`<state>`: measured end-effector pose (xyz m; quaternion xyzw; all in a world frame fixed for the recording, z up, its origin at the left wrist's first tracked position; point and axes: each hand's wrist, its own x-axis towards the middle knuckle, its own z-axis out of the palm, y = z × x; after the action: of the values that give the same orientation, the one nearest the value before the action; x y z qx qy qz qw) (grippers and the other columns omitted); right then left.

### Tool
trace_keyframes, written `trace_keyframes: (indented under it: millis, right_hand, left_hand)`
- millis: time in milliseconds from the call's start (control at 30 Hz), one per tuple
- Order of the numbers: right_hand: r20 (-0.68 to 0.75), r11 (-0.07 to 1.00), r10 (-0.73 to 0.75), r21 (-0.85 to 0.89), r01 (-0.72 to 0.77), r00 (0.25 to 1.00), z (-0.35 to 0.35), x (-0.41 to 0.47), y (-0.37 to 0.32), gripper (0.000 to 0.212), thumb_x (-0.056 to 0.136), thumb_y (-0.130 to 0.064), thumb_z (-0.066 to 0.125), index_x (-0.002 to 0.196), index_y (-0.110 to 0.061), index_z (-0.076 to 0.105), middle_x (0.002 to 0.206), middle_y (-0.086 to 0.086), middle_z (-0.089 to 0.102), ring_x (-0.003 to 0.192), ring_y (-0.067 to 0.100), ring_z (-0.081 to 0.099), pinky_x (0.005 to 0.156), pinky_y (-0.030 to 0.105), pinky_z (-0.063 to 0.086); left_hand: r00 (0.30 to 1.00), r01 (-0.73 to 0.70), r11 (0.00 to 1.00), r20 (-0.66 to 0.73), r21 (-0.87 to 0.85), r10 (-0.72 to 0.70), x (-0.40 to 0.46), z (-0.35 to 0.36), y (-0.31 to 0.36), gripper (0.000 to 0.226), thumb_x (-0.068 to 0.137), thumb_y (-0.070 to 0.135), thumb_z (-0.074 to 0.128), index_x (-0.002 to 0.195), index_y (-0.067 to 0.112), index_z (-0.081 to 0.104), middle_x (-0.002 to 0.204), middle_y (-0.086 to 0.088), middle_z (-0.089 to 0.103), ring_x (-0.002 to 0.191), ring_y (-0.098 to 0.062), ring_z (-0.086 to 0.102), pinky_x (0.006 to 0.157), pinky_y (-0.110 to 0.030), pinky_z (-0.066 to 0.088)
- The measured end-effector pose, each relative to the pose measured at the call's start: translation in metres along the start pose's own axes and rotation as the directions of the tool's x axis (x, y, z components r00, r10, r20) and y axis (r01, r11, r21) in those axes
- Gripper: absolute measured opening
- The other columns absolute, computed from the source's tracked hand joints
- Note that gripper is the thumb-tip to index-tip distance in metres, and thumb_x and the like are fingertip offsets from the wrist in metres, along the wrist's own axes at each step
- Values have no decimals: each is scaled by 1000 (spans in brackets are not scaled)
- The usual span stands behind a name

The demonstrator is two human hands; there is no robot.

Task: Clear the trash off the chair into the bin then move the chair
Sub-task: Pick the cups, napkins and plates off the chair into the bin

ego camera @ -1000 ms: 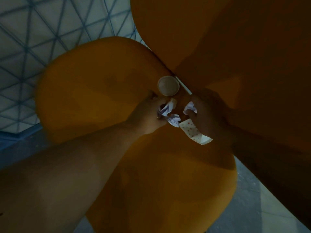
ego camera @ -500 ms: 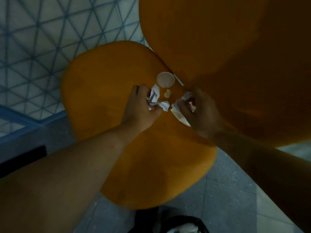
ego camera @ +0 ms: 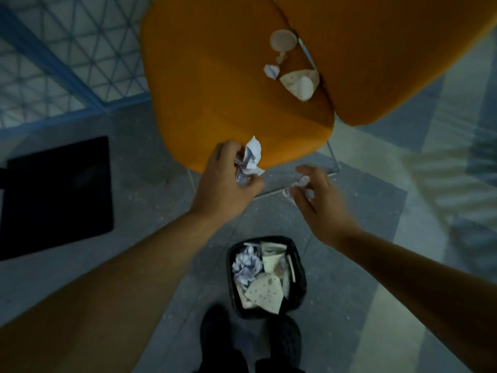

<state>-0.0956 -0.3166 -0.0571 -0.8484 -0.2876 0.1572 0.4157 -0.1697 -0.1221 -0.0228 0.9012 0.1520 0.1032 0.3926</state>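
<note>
While both of my arms reach forward over the grey floor, I note that my left hand has its fingers curled round a crumpled white paper, held at the front edge of the orange chair. My right hand sits near it, to the right and apart from it, over the floor just in front of the chair; a small paper scrap shows at its fingers, which are loosely bent round it, though motion blur leaves me unable to tell how firmly it is held. On the chair seat, close to the gap between seat and backrest, four items lie: a round pale lid, a small tan crumb just below it, a small white paper wad, and a dotted paper cone touching or nearly touching that wad. The black bin stands on the floor below my hands, near my dark shoes, and holds crumpled and dotted paper. A black mat lies on the floor at left, well apart from the bin. A blue lattice panel fills the upper left.
</note>
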Motion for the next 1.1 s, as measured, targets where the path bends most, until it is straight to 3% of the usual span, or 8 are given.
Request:
trace_keyframes:
  millis: [100, 233, 400, 533, 600, 700, 767, 1100]
  right_hand:
    - [13, 998, 53, -17, -53, 998, 20, -38, 16, 40, 96, -31, 49, 133, -18, 42, 118, 1, 50, 99, 1, 47, 80, 14, 34]
    - [3, 996, 94, -12, -94, 996, 47, -74, 32, 41, 94, -28, 53, 133, -20, 43, 113, -5, 45, 90, -1, 47, 75, 7, 32]
    - [-25, 1000, 15, 7, -15, 1000, 79, -102, 45, 42, 92, -21, 58, 131, -16, 43, 112, -8, 42, 91, 0, 49, 76, 5, 39]
    - [-56, 999, -48, 18, 49, 997, 105, -116, 58, 44, 89, -16, 61, 129, -12, 43, 115, -5, 39, 96, -7, 46, 80, 3, 37]
    - [16, 998, -57, -7, 57, 998, 117, -121, 69, 50, 89, -19, 62, 134, -14, 40, 125, 0, 41, 105, 4, 48, 86, 8, 39]
    - [200, 989, 59, -148, -30, 978, 134, -126, 86, 63, 85, -23, 65, 140, -17, 34, 140, 7, 37, 124, 24, 44, 99, 36, 44]
    - [256, 963, 126, -265, -56, 958, 139, -130, 90, 68, 83, -25, 67, 141, -18, 32, 145, 9, 34, 131, 29, 37, 104, 45, 40]
    - [258, 976, 119, -210, -64, 959, 91, -96, 57, 61, 85, -25, 64, 138, -22, 35, 145, 2, 33, 128, 23, 41, 96, 40, 46]
  left_hand:
    - [999, 20, 1000, 35, -9, -20, -45, 14, -14, 33, 87, 18, 66, 114, 12, 47, 117, -13, 49, 88, -33, 48, 73, -34, 33]
    - [997, 55, 998, 51, -6, -54, -96, 44, -44, 31, 80, 11, 70, 102, 7, 48, 105, -7, 47, 83, -22, 50, 68, -30, 35]
    - [969, 203, 979, 149, -23, -197, -155, 102, -89, 38, 73, 14, 78, 99, 8, 50, 104, -3, 48, 91, -22, 55, 72, -31, 44]
    - [904, 282, 959, 331, 12, -270, -183, 145, -119, 58, 73, 21, 82, 121, 10, 51, 125, -9, 52, 112, -26, 55, 88, -31, 45]
    - [869, 303, 952, 399, 39, -293, -191, 152, -126, 71, 74, 24, 82, 134, 13, 45, 135, -10, 50, 122, -27, 51, 96, -31, 42]
    - [863, 330, 943, 387, 50, -323, -197, 145, -129, 77, 74, 24, 82, 138, 18, 40, 140, -10, 48, 126, -27, 47, 101, -39, 44]
    - [881, 314, 948, 359, 43, -308, -197, 133, -125, 74, 74, 21, 81, 136, 18, 41, 136, -11, 50, 124, -27, 48, 98, -38, 45]
    - [946, 181, 980, 255, 88, -198, -129, 68, -76, 62, 83, 22, 74, 136, 16, 43, 138, -10, 47, 130, -25, 40, 99, -28, 34]
